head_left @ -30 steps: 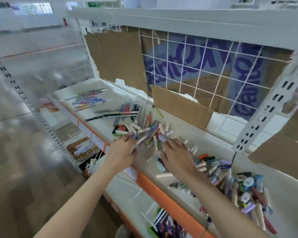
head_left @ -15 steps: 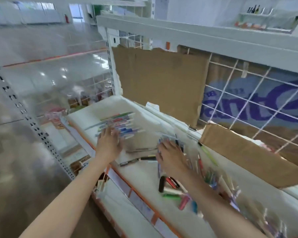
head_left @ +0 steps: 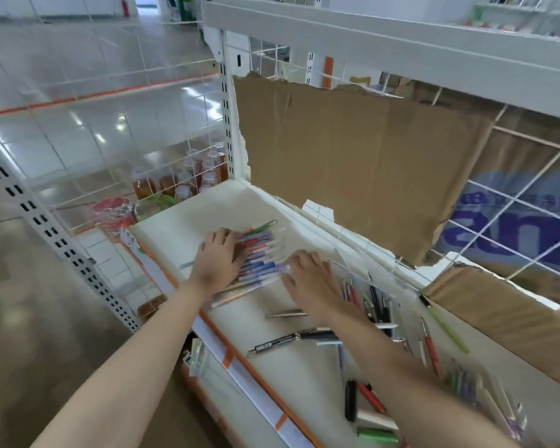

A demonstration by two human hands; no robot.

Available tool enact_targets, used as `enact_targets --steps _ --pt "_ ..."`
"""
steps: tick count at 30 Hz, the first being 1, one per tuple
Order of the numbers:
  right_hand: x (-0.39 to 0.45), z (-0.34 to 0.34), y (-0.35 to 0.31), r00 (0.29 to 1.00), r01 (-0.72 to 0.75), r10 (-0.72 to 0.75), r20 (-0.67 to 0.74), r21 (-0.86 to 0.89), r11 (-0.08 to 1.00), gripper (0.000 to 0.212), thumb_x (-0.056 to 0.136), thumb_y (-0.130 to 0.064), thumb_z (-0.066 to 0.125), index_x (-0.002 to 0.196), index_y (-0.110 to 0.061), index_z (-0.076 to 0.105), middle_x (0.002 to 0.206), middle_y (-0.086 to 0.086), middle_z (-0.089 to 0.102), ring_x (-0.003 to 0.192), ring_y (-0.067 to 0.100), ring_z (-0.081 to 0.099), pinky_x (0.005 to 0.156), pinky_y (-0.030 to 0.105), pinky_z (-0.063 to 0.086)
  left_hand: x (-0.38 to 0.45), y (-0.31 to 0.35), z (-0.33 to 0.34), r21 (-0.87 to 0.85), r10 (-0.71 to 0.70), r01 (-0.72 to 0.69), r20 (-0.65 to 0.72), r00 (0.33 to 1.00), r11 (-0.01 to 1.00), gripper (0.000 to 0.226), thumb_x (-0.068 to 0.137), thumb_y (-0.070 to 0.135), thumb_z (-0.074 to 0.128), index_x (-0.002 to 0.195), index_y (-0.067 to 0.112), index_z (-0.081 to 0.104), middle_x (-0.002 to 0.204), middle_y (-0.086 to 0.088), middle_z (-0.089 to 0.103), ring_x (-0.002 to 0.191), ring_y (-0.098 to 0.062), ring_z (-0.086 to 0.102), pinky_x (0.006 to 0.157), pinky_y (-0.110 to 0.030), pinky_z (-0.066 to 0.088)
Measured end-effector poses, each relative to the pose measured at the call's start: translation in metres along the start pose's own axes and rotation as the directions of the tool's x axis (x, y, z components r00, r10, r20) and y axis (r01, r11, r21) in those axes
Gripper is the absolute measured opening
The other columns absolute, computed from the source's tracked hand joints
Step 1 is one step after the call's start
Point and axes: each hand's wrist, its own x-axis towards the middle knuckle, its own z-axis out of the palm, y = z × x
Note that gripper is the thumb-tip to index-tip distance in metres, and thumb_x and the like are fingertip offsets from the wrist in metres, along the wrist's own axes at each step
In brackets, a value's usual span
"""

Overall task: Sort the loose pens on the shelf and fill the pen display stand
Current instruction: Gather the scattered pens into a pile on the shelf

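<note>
A row of coloured pens (head_left: 259,257) lies side by side on the white shelf (head_left: 188,221). My left hand (head_left: 219,258) rests flat on the row's left ends. My right hand (head_left: 311,281) lies with spread fingers at the row's right ends, touching the lowest pens. Below it lie a silver pen (head_left: 285,314) and a black pen (head_left: 291,339). A clear pen display stand (head_left: 369,295) holding several pens sits just right of my right wrist. More loose pens and caps (head_left: 366,405) are scattered under my right forearm.
Torn cardboard (head_left: 353,163) lines the wire back grid. An upper shelf (head_left: 385,43) hangs overhead. The shelf's front edge has an orange strip (head_left: 240,354). Bottles (head_left: 188,182) stand beyond the left side grid, next to a perforated upright (head_left: 55,240).
My view and both hands have moved left along the shelf, away from the heap of loose pens. Both hands now sit at the row of coloured pens.
</note>
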Motion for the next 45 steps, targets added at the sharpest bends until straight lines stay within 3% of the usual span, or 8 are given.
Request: enact_targets --steps 4,6,13,21,26,31,37,45 --pt "0.0 -0.004 0.007 0.999 -0.031 0.03 -0.044 -0.007 1.0 0.04 0.1 -0.033 0.029 0.132 -0.013 0.041 0.136 0.001 0.038 0.123 0.018 0.031 0.104 0.036 0.028 -0.02 0.015 0.005 -0.029 0.097 -0.096 0.039 0.995 0.995 0.049 0.092 0.035 0.032 0.12 0.004 0.056 0.116 -0.015 0.056 0.105 -0.034 0.049 0.089 -0.043 0.04" --pt "-0.003 -0.006 0.016 0.995 -0.086 0.084 -0.051 -0.037 0.996 0.041 0.1 -0.035 0.028 0.134 -0.016 0.04 0.141 0.001 0.034 0.13 0.019 0.026 0.108 0.039 0.022 -0.028 0.022 0.008 -0.052 0.121 -0.12 0.029 0.992 0.991 0.035 0.096 0.023 0.041 0.122 0.005 0.056 0.117 -0.013 0.057 0.106 -0.033 0.049 0.09 -0.041 0.04" --pt "-0.042 -0.007 0.062 0.864 -0.502 0.503 0.007 -0.024 0.864 0.055 0.097 -0.052 0.022 0.145 -0.026 0.022 0.155 0.011 0.011 0.143 0.036 0.006 0.113 0.056 0.009 -0.047 0.046 0.019 -0.113 0.173 -0.171 0.001 0.985 0.979 0.03 0.098 0.02 0.043 0.125 0.013 0.054 0.123 -0.002 0.056 0.105 -0.025 0.045 0.087 -0.033 0.032" --pt "-0.077 -0.003 0.051 0.911 -0.404 0.403 -0.093 0.004 0.915 0.043 0.096 -0.048 0.025 0.133 -0.031 0.038 0.139 0.005 0.03 0.128 0.026 0.027 0.105 0.045 0.023 -0.066 0.086 0.027 -0.184 0.229 -0.219 0.034 0.973 0.958 0.029 0.097 0.029 0.044 0.123 0.021 0.054 0.12 0.002 0.055 0.103 -0.021 0.04 0.084 -0.029 0.026" --pt "-0.089 -0.018 0.09 0.8 -0.583 0.578 -0.162 0.018 0.812 0.05 0.095 -0.048 0.028 0.136 -0.021 0.037 0.144 0.009 0.027 0.131 0.027 0.025 0.107 0.048 0.023 -0.046 0.095 0.021 -0.212 0.04 -0.035 0.02 0.999 0.977 0.042 0.095 0.04 0.04 0.124 0.011 0.05 0.121 -0.009 0.055 0.109 -0.028 0.045 0.092 -0.037 0.035" --pt "-0.093 -0.018 0.092 0.751 -0.647 0.642 -0.157 0.021 0.762 0.046 0.094 -0.045 0.032 0.131 -0.018 0.039 0.14 0.009 0.033 0.128 0.028 0.03 0.104 0.051 0.029 -0.03 0.117 0.028 -0.051 -0.036 0.042 0.111 0.993 0.998 0.047 0.091 0.048 0.047 0.11 0.006 0.053 0.11 -0.011 0.052 0.105 -0.027 0.047 0.087 -0.036 0.038" --pt "-0.113 -0.016 0.104 0.707 -0.678 0.688 -0.167 0.117 0.725 0.036 0.095 -0.031 0.033 0.127 -0.018 0.042 0.133 0.006 0.034 0.118 0.025 0.035 0.099 0.05 0.031 -0.033 0.125 0.034 -0.155 0.041 -0.024 0.106 0.993 0.988 0.026 0.091 0.009 0.044 0.114 0.003 0.054 0.109 -0.015 0.053 0.101 -0.029 0.044 0.086 -0.034 0.034" --pt "-0.122 -0.014 0.094 0.783 -0.527 0.615 -0.095 0.424 0.737 0.039 0.094 -0.01 0.04 0.133 -0.007 0.037 0.135 0.014 0.032 0.125 0.025 0.029 0.105 0.037 0.03 -0.052 0.128 0.04 -0.148 0.179 -0.17 0.047 0.983 0.974 0.026 0.092 0.006 0.046 0.114 -0.001 0.058 0.105 -0.019 0.058 0.099 -0.033 0.046 0.087 -0.037 0.034"
